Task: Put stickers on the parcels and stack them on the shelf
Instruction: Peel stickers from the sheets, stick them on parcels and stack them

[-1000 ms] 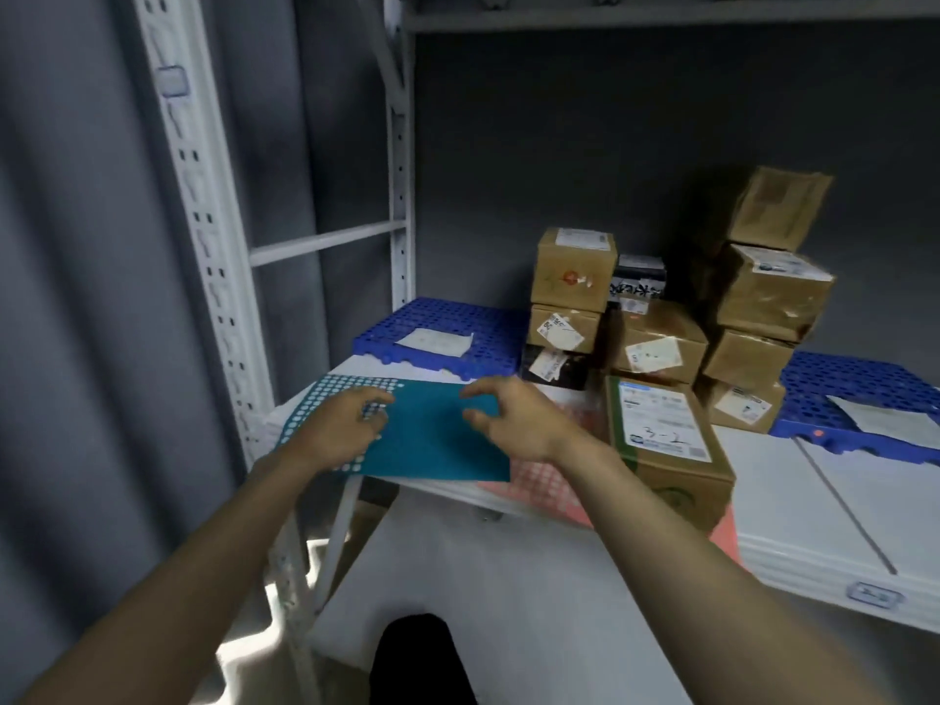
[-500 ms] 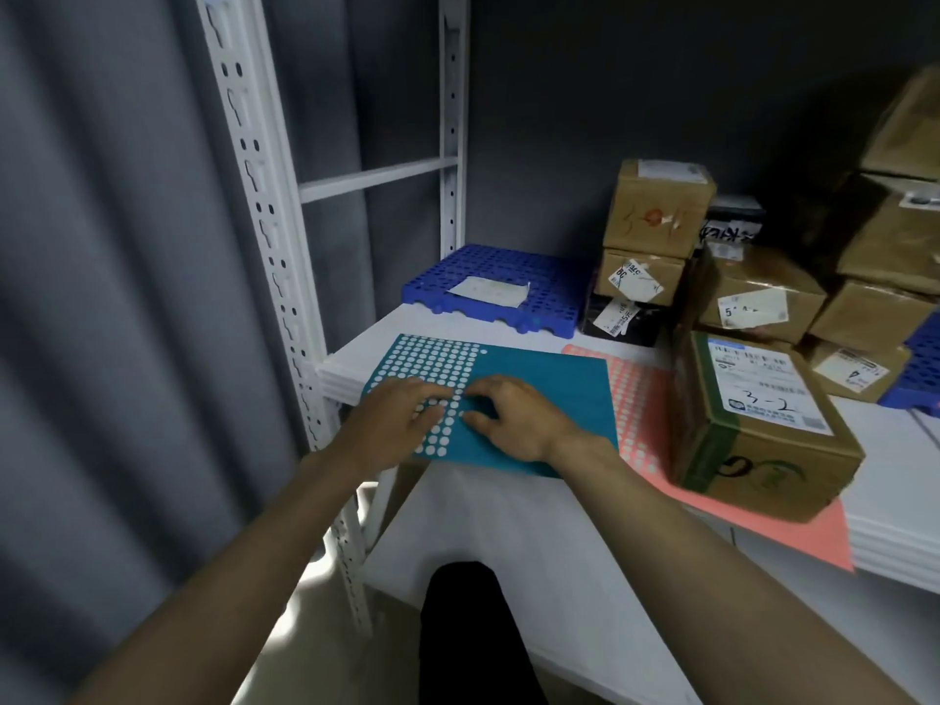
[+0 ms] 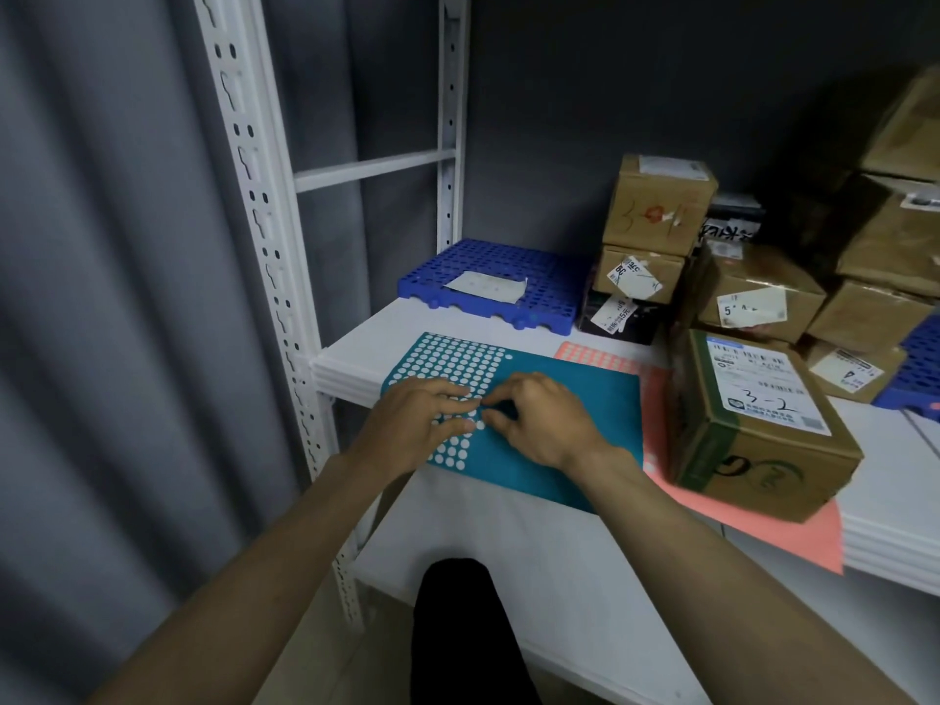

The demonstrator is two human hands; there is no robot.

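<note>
A teal sticker sheet with several white round stickers on its left part lies on the white shelf. My left hand rests flat on the dotted part, fingers straight. My right hand sits just right of it, its thumb and forefinger pinching at a sticker at the edge of the dots. A brown parcel labelled "3-2" stands right of the sheet, on a pink sticker sheet.
Stacked brown parcels fill the back right of the shelf. A blue plastic pallet with a paper slip lies at the back left. White shelf uprights stand at the left. A lower shelf shows below.
The view has come closer and shifted left. My right hand's fingers have curled into a pinch at the stickers; my left hand has stayed flat on the sheet.
</note>
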